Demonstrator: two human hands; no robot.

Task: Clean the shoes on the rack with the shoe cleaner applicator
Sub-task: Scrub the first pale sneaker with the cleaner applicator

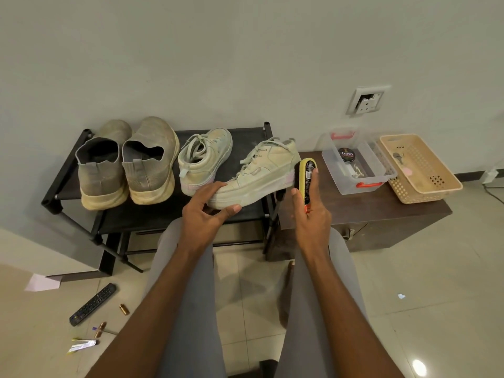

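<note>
**A:** Two hands up front, so we start there. Our left hand (210, 205) cups the toe end of the white high-top sneaker (255, 174), thumb under the sole and fingers curled over the toe, tipping it up off the rack (245, 214). Our right hand (311, 216) is wrapped around the shoe brush (306, 181), yellow back toward us, dark bristles right at the heel of that sneaker. Whether they actually touch, we can't tell.

**B:** So how far along are we, roughly?

**A:** Early, we'd guess. The held sneaker looks scuffed along the side and sole edge. Its partner, the second white sneaker (203, 159), sits on the rack just behind, and the two grey knit slip-ons (125, 165) at the left end look dusty with yellowed soles. So it's one shoe in hand and three more to go, by our read.

**B:** Anything we can't make out?

**A:** Plenty. The bristle face is turned away from us. Further back on the brown cabinet (362, 214) there's a clear plastic box (357, 162) with a round polish tin (345, 154) inside, label only partly readable, and a beige basket (420, 167) whose contents are too small to name. The rack's lower shelf is mostly hidden behind our knees.
</note>
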